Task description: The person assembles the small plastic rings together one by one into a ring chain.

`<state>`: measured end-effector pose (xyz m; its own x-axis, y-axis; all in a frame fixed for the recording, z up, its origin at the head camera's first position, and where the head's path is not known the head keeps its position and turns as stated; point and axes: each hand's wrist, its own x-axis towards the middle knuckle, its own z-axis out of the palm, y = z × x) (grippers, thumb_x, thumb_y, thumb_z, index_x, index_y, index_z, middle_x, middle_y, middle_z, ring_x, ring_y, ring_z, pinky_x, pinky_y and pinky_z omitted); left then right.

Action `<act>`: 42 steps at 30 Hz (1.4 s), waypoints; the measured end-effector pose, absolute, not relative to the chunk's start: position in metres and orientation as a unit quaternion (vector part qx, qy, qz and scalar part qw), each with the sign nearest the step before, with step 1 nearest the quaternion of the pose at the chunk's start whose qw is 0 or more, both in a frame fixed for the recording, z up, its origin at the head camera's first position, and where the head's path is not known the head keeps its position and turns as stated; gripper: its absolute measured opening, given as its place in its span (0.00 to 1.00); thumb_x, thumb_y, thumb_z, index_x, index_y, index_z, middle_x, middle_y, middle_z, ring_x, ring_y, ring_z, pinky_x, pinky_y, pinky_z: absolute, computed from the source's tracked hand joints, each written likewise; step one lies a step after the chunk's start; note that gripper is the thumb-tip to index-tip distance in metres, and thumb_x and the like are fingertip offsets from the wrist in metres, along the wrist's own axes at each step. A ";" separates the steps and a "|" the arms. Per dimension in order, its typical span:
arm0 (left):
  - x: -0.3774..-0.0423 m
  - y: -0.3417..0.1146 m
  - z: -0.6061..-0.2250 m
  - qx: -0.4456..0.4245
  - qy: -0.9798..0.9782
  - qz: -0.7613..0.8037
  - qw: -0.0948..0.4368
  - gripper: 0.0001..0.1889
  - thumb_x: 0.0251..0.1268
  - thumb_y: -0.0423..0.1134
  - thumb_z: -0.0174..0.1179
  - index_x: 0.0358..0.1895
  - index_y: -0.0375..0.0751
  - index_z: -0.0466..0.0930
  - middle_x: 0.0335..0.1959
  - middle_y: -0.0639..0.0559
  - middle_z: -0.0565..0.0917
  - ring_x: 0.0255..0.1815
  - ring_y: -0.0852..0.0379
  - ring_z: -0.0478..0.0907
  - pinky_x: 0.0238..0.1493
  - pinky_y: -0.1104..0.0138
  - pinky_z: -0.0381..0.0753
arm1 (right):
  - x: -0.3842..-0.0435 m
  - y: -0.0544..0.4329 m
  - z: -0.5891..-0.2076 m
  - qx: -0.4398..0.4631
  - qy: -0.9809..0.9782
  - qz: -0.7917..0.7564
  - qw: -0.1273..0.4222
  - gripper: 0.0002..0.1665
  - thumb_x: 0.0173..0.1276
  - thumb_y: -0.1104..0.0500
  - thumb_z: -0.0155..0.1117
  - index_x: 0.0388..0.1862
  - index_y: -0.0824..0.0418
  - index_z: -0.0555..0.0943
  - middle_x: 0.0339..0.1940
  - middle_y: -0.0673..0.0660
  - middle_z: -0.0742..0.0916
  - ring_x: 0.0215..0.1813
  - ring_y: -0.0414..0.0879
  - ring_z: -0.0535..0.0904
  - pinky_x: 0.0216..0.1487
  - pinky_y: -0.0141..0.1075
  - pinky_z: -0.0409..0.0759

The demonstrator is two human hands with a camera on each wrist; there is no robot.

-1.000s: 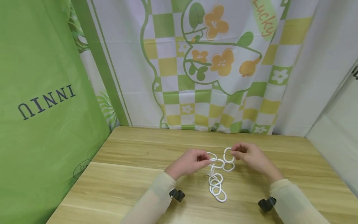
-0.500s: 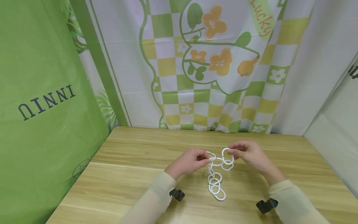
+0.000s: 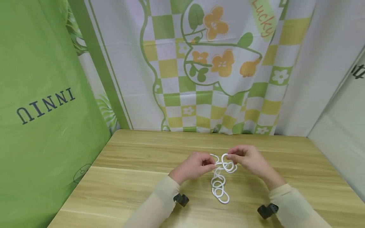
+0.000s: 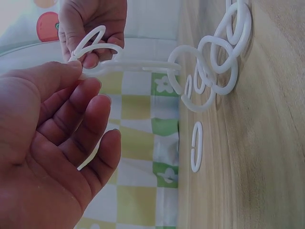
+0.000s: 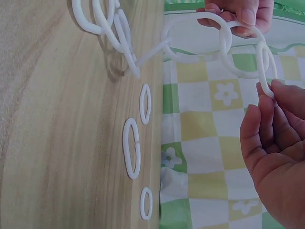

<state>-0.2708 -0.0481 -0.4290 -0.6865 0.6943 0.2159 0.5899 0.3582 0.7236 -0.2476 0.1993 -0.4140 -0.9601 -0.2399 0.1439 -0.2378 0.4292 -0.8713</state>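
A chain of white plastic C-shaped links runs between my two hands and down onto the wooden table. My left hand pinches a link of it between thumb and forefinger, other fingers loosely bent. Facing it, my right hand pinches an end link that stands upright. This end link crosses the link in the left fingers in the right wrist view. The raised part stretches above the table, while the lower links lie heaped nearer my body.
Several loose white links lie flat on the table, among them one link with a visible gap. A checked, flowered curtain hangs behind the far edge. Green fabric borders the left, pale fabric the right.
My right hand has come left with its link, which now overlaps the neighbouring links more. The left hand stays nearly in place, still pinching. The head view has shifted slightly.
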 end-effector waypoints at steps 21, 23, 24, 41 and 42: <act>-0.269 -0.049 -0.431 0.418 0.811 0.407 0.052 0.03 0.70 0.40 0.62 0.37 0.46 0.82 0.28 0.65 0.80 0.28 0.71 0.73 0.32 0.76 0.75 | -0.245 0.190 -0.418 -0.125 0.866 -0.482 -0.035 0.11 0.66 0.57 0.70 0.39 0.65 0.85 0.26 0.58 0.84 0.27 0.43 0.77 0.24 0.32 0.73; -0.270 -0.049 -0.431 0.422 0.806 0.411 0.062 0.03 0.69 0.40 0.62 0.37 0.46 0.82 0.27 0.65 0.80 0.28 0.71 0.73 0.32 0.75 0.75 | -0.245 0.189 -0.418 -0.122 0.865 -0.485 -0.040 0.11 0.66 0.57 0.69 0.39 0.64 0.84 0.26 0.57 0.84 0.28 0.44 0.77 0.24 0.33 0.74; -0.271 -0.050 -0.431 0.424 0.803 0.413 0.068 0.03 0.69 0.40 0.63 0.37 0.46 0.83 0.27 0.64 0.81 0.28 0.70 0.73 0.31 0.75 0.75 | -0.245 0.189 -0.419 -0.121 0.863 -0.489 -0.041 0.11 0.67 0.57 0.69 0.40 0.65 0.84 0.26 0.57 0.84 0.29 0.45 0.78 0.25 0.33 0.75; -0.274 -0.055 -0.426 0.341 0.823 0.452 0.055 0.06 0.70 0.43 0.61 0.39 0.47 0.85 0.29 0.62 0.81 0.27 0.62 0.74 0.28 0.71 0.74 | -0.239 0.182 -0.426 -0.156 0.778 -0.608 0.018 0.14 0.63 0.68 0.69 0.43 0.76 0.77 0.35 0.66 0.86 0.38 0.54 0.86 0.39 0.41 0.84; -0.275 -0.055 -0.425 0.344 0.821 0.452 0.051 0.05 0.70 0.42 0.62 0.38 0.47 0.85 0.29 0.61 0.80 0.27 0.62 0.74 0.28 0.71 0.74 | -0.239 0.182 -0.426 -0.158 0.778 -0.608 0.022 0.14 0.63 0.68 0.69 0.43 0.76 0.77 0.35 0.66 0.86 0.38 0.55 0.86 0.38 0.41 0.84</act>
<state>-0.2750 -0.0551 -0.4252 -0.7586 0.6104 0.2277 0.5189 0.3548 0.7777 -0.2389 0.1816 -0.4255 -0.9492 -0.2722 0.1581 -0.2194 0.2118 -0.9524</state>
